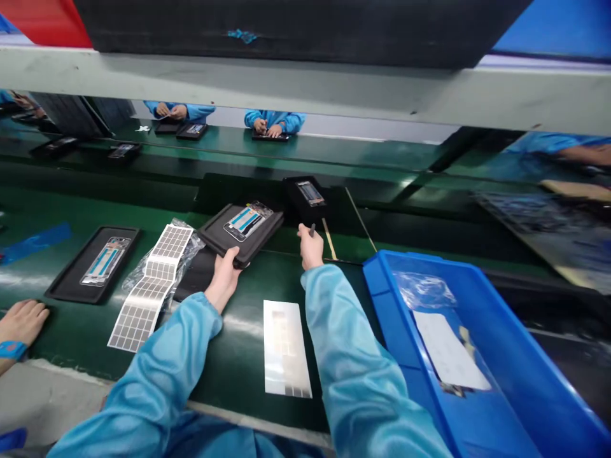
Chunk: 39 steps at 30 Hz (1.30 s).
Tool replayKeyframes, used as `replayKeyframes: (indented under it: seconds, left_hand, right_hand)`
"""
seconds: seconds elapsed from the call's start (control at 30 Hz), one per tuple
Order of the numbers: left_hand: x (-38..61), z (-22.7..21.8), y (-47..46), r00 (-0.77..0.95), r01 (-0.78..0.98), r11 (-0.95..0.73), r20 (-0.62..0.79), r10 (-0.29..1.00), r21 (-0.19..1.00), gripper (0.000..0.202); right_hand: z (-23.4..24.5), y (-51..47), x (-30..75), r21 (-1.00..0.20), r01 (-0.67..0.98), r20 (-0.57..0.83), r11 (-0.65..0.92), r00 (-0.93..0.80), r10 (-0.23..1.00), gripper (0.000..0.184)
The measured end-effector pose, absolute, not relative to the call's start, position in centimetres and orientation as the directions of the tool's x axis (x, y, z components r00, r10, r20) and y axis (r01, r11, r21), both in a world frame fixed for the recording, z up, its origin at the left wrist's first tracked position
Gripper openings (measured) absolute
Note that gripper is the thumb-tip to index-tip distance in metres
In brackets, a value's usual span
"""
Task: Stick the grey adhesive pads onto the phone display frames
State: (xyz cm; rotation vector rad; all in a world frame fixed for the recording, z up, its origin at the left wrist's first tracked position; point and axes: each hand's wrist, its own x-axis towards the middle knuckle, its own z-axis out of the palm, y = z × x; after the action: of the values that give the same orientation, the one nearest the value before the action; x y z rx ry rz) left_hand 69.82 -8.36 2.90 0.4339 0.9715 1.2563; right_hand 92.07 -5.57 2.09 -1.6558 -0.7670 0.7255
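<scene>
My left hand (224, 278) grips the near edge of a black tray (214, 232), raised at a tilt. A phone frame (248, 221) with blue strips lies in the tray. To its right, my right hand (311, 249) is closed around a thin dark pen-like tool (312, 230); only its tip shows. A dark piece (195, 275) lies beneath the tray, its kind unclear. Left of my left hand, a long sheet of grey square stickers (153, 286) rests over clear plastic film (136, 275). A mostly bare white sticker sheet (286, 346) lies between my forearms.
Another black tray (98, 289) with a phone frame sits at left, near a co-worker's hand (21, 326). One more tray (292, 191) stands behind. A blue bin (377, 286) borders the right. A shelf beam (305, 89) crosses above; co-workers' hands (267, 129) work beyond.
</scene>
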Motion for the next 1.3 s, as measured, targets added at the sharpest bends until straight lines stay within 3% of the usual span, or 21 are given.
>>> replayKeyframes:
  seconds: [0.13,0.23,0.37,0.43,0.67,0.87,1.0,1.17,1.3]
  left_hand:
    - [75.5,2.8,-6.3,-0.07,-0.634,0.262,-0.391,0.918,0.727,0.045]
    - [77.3,2.6,-5.8,0.008,-0.584,0.382,-0.465,0.885,0.716,0.053]
    - [74.2,2.0,-6.9,0.22,-0.392,0.612,-0.576,0.787,0.687,0.064]
    - [71.7,1.9,-7.0,0.215,-0.328,0.632,-0.596,0.774,0.702,0.067]
    - [69.4,2.1,-3.2,0.034,-0.189,0.585,-0.591,0.806,0.788,0.053]
    - [71.3,2.1,-4.6,0.089,-0.088,0.544,-0.538,0.838,0.834,0.035]
    - [72.1,1.6,-6.8,0.124,0.014,0.485,-0.483,0.867,0.874,0.036]
    - [70.8,0.9,-6.0,0.091,0.329,0.383,-0.432,0.897,0.864,0.047]
    - [70.3,1.4,-4.3,0.077,0.636,0.221,-0.345,0.935,0.74,0.056]
  right_hand:
    - [1.2,-12.0,91.2,-0.907,0.365,0.001,-0.208,0.498,0.867,0.029]
    - [0.7,-17.3,91.1,-0.834,0.493,-0.028,-0.249,0.412,0.911,0.037]
    - [0.3,-21.4,91.7,-0.576,0.764,-0.154,-0.291,0.248,0.956,0.05]
    - [0.2,-22.1,91.8,-0.497,0.825,-0.195,-0.269,0.197,0.961,0.049]
    - [-0.2,-22.7,90.8,-0.519,0.828,-0.191,-0.211,0.128,0.973,0.039]
    - [-0.7,-23.2,89.3,-0.563,0.804,-0.169,-0.19,0.113,0.979,0.034]
    - [-0.6,-23.4,88.3,-0.571,0.801,-0.186,-0.18,0.087,0.979,0.034]
    - [-0.7,-23.7,88.5,-0.605,0.775,-0.166,-0.182,0.101,0.981,0.033]
    - [-0.5,-23.1,89.3,-0.59,0.782,-0.158,-0.203,0.135,0.978,0.02]
